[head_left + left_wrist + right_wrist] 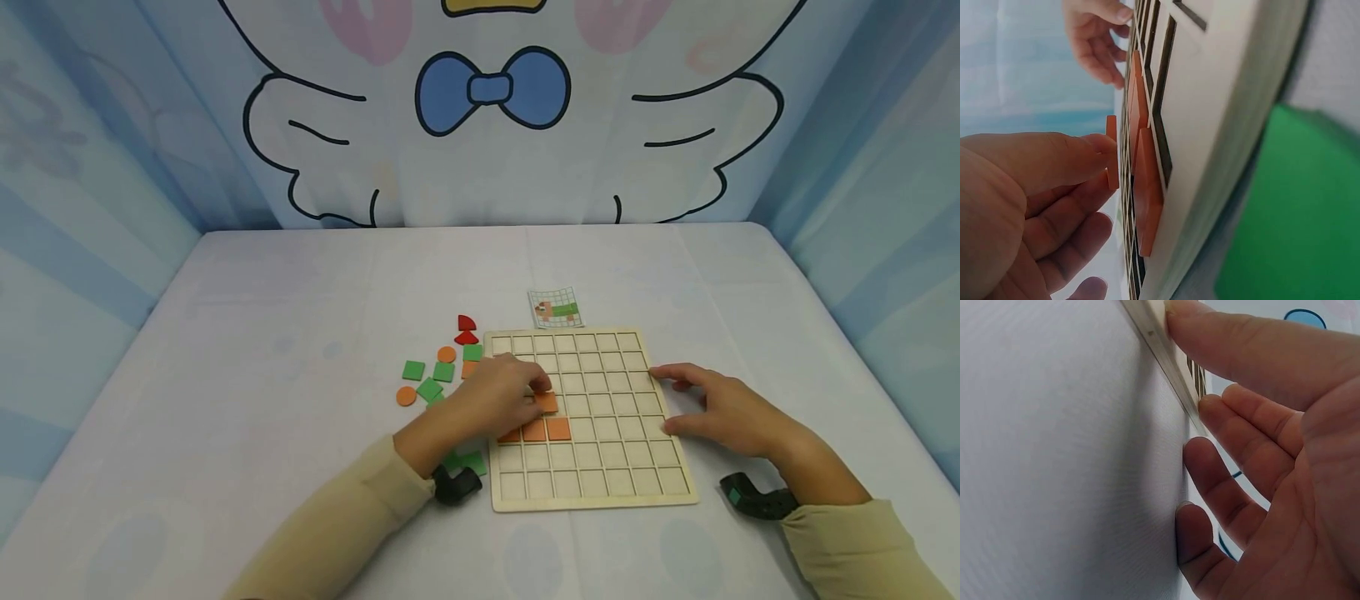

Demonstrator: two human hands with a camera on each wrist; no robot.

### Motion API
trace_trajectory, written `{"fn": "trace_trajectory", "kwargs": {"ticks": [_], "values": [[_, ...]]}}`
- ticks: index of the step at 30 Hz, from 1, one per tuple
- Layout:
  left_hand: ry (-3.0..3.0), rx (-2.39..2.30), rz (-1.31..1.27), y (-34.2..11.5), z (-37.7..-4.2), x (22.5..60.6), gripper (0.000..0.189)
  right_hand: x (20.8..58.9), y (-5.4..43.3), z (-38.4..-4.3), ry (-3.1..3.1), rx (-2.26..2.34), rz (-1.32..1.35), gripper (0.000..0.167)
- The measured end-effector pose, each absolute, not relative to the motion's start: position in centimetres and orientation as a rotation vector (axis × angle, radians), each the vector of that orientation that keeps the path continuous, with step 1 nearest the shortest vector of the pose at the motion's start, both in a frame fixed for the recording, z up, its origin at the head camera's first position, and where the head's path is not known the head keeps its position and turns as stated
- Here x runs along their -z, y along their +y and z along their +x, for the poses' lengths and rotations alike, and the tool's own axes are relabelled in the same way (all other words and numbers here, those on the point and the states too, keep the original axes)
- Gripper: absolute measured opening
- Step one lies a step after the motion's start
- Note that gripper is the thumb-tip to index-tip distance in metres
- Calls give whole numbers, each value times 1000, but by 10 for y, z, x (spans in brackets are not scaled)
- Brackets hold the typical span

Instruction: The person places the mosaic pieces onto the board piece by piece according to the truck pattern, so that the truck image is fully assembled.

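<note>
My left hand [487, 396] pinches an orange square tile [547, 403] between thumb and fingers, just over the wooden grid board [592, 503]. In the left wrist view the pinched tile [1112, 125] stands edge-on, close over the grid. A row of orange square tiles [558, 429] lies in the board's cells below this hand, partly covered by it. At the board's right edge, my right hand [738, 412] rests with thumb and fingertips touching the rim, its fingers loosely bent. The right wrist view shows the thumb [1241, 344] on the board's edge [1166, 359].
Left of the board lie several green squares [413, 370], orange circles [406, 396] and red quarter-round pieces [467, 322]. More green squares [472, 463] sit near the left wrist. A small picture card [556, 308] with a grid drawing lies behind the board.
</note>
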State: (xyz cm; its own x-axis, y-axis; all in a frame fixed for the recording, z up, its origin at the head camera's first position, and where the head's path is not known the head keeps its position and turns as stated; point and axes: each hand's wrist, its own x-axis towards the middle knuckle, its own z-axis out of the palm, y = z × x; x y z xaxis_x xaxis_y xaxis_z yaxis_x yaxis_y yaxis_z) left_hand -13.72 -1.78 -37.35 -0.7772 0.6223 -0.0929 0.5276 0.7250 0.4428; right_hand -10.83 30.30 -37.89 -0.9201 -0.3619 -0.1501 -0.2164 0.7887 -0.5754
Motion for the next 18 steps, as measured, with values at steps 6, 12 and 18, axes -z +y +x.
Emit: {"fn": "trace_trajectory", "kwargs": {"ticks": [6,12,18], "values": [[2700,-550,930,-12,-138,375,22,380,304,-109,2725,848,-457,69],[2708,-520,960,-10,-138,375,22,380,304,-108,2726,842,-456,70],[2712,-509,962,-9,-138,375,21,380,303,-108,2727,837,-450,70]]}}
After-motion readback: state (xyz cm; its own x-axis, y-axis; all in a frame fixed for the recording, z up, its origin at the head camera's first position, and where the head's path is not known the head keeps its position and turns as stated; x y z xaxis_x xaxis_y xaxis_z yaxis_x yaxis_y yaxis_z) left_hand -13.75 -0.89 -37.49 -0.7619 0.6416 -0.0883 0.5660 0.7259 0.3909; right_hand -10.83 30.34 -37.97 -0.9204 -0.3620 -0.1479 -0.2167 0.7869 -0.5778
